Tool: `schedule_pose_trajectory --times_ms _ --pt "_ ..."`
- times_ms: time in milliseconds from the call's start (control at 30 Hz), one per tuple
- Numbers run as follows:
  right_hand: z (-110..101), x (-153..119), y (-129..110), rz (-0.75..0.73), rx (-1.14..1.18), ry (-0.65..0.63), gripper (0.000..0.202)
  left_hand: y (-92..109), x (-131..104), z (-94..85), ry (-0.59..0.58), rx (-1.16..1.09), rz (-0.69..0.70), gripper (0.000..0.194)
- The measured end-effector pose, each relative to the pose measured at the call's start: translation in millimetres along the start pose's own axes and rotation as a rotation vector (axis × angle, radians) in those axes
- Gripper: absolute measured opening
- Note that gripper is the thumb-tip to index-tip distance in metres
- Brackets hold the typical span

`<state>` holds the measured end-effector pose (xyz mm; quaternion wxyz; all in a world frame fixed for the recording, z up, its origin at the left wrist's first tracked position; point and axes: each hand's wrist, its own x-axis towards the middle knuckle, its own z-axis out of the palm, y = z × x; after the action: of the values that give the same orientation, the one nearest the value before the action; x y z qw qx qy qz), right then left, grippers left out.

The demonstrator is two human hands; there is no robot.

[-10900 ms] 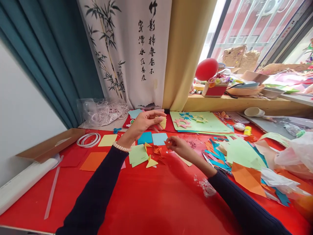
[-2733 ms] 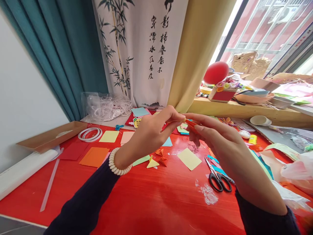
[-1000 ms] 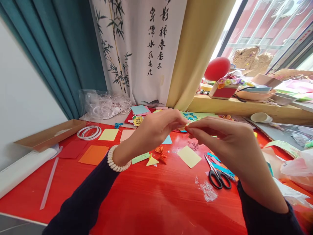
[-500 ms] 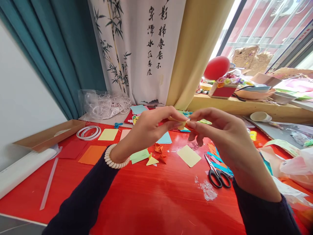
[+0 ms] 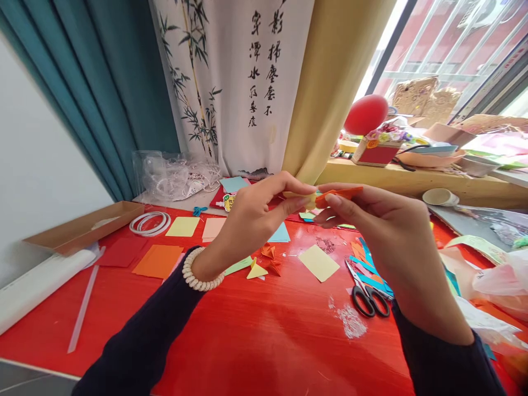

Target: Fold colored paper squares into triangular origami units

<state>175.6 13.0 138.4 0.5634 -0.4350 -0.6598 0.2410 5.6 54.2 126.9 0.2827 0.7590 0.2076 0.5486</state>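
My left hand (image 5: 264,212) pinches a small folded yellow paper piece (image 5: 310,201) between thumb and fingers, above the red table. Facing it, my right hand (image 5: 367,212) is closed on a folded orange paper piece (image 5: 342,193). The two pieces meet or overlap between my fingertips; whether they are joined is hidden. Below my hands lie folded orange pieces (image 5: 274,267) and a folded yellow piece (image 5: 256,269). A flat yellow paper square (image 5: 319,263) rests to their right.
Black-handled scissors (image 5: 369,297) lie at right beside paper strips (image 5: 373,275). Clear plastic bits (image 5: 350,322) are scattered nearby. Orange sheets (image 5: 158,260), red sheets (image 5: 120,253) and white rings (image 5: 150,224) sit at left. A cardboard tray (image 5: 84,228) borders the wall.
An orange folded piece now shows in my right hand, against the yellow piece. My right hand has turned slightly and shifted a little right; my left hand has moved slightly.
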Motion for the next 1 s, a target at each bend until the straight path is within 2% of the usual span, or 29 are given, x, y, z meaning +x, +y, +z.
schedule_pose_trajectory --times_ms 200,367,533,700,1000 --pt "1.7 -4.5 -5.2 -0.062 -0.335 0.008 0.015 0.6 0.1 -0.2 0.031 0.059 0.053 0.007" --pt "-0.3 -7.5 -6.7 -0.139 -0.477 0.029 0.015 -0.4 -0.1 -1.3 0.004 0.15 0.102 0.006" --pt "1.7 -9.3 -6.3 -0.195 -0.535 -0.024 0.015 -1.6 1.1 -4.1 -0.019 0.198 0.125 0.006" --pt "4.3 -6.3 -3.8 -0.188 -0.558 0.068 0.017 -2.5 1.0 -4.1 -0.03 0.231 0.122 0.008" --pt "0.3 -7.8 -5.2 -0.243 -0.6 0.027 0.017 -3.0 0.0 -2.3 -0.025 0.195 0.112 0.006"
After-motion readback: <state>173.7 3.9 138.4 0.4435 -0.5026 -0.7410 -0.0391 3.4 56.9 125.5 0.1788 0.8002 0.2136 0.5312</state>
